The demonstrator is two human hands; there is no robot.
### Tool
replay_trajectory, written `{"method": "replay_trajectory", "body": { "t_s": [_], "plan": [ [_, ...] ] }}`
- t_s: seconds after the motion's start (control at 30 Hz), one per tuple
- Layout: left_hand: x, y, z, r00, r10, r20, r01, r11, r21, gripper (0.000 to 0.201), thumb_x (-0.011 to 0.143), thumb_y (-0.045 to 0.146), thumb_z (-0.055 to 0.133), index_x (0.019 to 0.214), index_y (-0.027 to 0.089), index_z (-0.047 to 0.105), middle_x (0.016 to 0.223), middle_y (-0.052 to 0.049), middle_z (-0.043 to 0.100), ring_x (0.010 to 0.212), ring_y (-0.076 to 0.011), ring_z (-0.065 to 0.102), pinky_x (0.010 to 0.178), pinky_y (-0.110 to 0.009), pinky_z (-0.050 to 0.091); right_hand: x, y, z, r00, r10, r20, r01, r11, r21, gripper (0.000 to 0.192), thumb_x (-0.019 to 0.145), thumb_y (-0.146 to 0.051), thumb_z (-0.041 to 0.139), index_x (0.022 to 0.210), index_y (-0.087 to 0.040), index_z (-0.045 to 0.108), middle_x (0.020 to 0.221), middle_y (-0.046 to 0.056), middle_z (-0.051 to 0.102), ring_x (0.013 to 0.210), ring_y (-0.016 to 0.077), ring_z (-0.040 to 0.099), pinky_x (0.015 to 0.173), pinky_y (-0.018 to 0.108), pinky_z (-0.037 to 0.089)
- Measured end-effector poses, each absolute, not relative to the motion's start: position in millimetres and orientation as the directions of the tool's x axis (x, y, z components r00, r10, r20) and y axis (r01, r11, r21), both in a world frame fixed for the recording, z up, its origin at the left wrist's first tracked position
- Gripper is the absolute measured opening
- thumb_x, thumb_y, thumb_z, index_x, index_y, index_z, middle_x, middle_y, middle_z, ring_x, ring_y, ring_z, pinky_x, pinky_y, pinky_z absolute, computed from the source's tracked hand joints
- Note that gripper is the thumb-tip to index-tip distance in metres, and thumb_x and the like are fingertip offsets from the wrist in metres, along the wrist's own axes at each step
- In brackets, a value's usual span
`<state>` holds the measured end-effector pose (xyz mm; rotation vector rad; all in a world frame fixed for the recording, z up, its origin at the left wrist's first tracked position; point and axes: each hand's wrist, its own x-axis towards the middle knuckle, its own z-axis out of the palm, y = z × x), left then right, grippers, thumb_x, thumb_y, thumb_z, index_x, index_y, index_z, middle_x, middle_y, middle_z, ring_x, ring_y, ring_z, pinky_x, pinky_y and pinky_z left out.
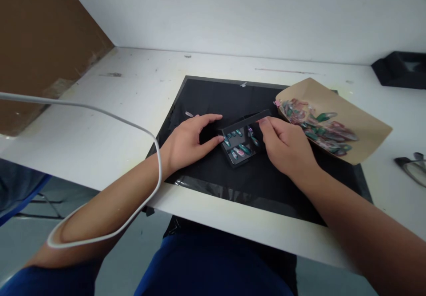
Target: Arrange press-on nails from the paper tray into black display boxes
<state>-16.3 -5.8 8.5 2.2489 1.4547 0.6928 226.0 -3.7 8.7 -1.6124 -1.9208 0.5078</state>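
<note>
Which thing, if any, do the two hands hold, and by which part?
The right hand holds the small black box by its far right corner. The left hand, thumb at the box's left edge, does not appear to grip it.

Glasses [414,168], black box [401,70] well right of your right fingers [265,125].
Box sits farther back; white cable [83,105], brown panel [43,43] left of your left fingers [211,118].

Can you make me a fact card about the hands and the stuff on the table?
Left hand: thumb at the black box's left edge
Right hand: gripping the box's right end
In the box: press-on nails, mostly green
Brown paper: holding a loose nail pile
Under the box: black mat
Right edge: glasses, partly out of view
</note>
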Motion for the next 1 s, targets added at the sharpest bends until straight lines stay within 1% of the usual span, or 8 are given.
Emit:
{"method": "replay_trajectory", "body": {
  "t_s": [0.1,0.23,0.37,0.47,0.57,0.73,0.83,1.0],
  "plan": [
    [-15.3,-6.1,9.1,0.334,0.923,0.193,0.743,-0.384,0.549,0.049,0.093,0.040,0.067,0.137,0.020,0.061,0.131,-0.007,0.071,0.119,-0.0246,0.068,0.117,-0.046,0.046,224.5,-4.5,11.5,-0.122,0.979,0.161,0.798,0.193,-0.571,0.040,0.104,-0.045,0.041,0.096,-0.025,0.074,0.066,-0.001,0.064,0.055,0.0156,0.051,0.055,0.029,0.028],
    [-14.4,-6.9,9.1,0.323,0.928,0.185,0.747,-0.370,0.552,0.047,0.093,0.042,0.065,0.135,0.021,0.063,0.129,-0.007,0.072,0.117,-0.0259,0.069,0.111,-0.045,0.050,223.7,-5.3,13.7,-0.134,0.985,0.109,0.826,0.172,-0.537,0.043,0.105,-0.046,0.038,0.106,-0.027,0.076,0.073,0.001,0.071,0.060,0.0183,0.058,0.056,0.030,0.030],
    [-13.9,-7.6,11.2,0.290,0.941,0.174,0.757,-0.337,0.560,0.044,0.096,0.044,0.062,0.135,0.024,0.064,0.126,-0.004,0.073,0.106,-0.0229,0.072,0.098,-0.037,0.056,223.0,-6.3,13.8,-0.132,0.986,0.098,0.838,0.164,-0.520,0.045,0.105,-0.046,0.036,0.115,-0.029,0.076,0.084,0.003,0.077,0.076,0.0246,0.070,0.061,0.031,0.037],
    [-13.9,-7.3,13.6,0.269,0.951,0.151,0.755,-0.305,0.580,0.043,0.099,0.048,0.057,0.134,0.025,0.065,0.121,-0.002,0.075,0.094,-0.0195,0.073,0.088,-0.031,0.058,223.2,-6.5,13.0,-0.129,0.987,0.097,0.850,0.161,-0.502,0.046,0.105,-0.047,0.034,0.117,-0.030,0.075,0.091,0.004,0.079,0.088,0.0291,0.073,0.068,0.034,0.043],
    [-14.0,-6.5,14.8,0.291,0.946,0.144,0.755,-0.319,0.573,0.045,0.101,0.046,0.054,0.138,0.024,0.061,0.127,-0.003,0.073,0.105,-0.0207,0.072,0.095,-0.032,0.056,225.1,-5.0,12.4,-0.167,0.982,0.088,0.861,0.188,-0.472,0.045,0.105,-0.045,0.034,0.122,-0.031,0.073,0.096,0.004,0.080,0.090,0.0300,0.074,0.072,0.036,0.045],
    [-14.3,-5.2,13.7,0.346,0.931,0.114,0.793,-0.355,0.495,0.044,0.105,0.039,0.043,0.144,0.024,0.055,0.137,-0.004,0.068,0.126,-0.0244,0.064,0.109,-0.039,0.049,229.0,-2.6,12.5,-0.247,0.966,0.076,0.845,0.253,-0.472,0.043,0.105,-0.040,0.035,0.125,-0.032,0.072,0.099,0.002,0.080,0.089,0.0272,0.075,0.076,0.035,0.049],
    [-14.6,-4.7,12.3,0.356,0.927,0.121,0.792,-0.368,0.488,0.044,0.106,0.039,0.040,0.144,0.024,0.054,0.138,-0.003,0.067,0.128,-0.0249,0.063,0.111,-0.040,0.048,230.0,-3.3,12.7,-0.280,0.957,0.077,0.834,0.282,-0.474,0.042,0.104,-0.039,0.038,0.127,-0.032,0.072,0.106,0.001,0.080,0.097,0.0271,0.075,0.081,0.036,0.050],
    [-15.6,-4.6,11.9,0.370,0.919,0.139,0.777,-0.388,0.496,0.051,0.105,0.039,0.041,0.151,0.018,0.046,0.138,-0.007,0.067,0.125,-0.0238,0.065,0.108,-0.035,0.050,230.1,-3.8,12.1,-0.294,0.953,0.073,0.825,0.292,-0.484,0.041,0.104,-0.039,0.040,0.128,-0.033,0.072,0.109,0.002,0.080,0.100,0.0277,0.074,0.082,0.035,0.049]
  ]
}}
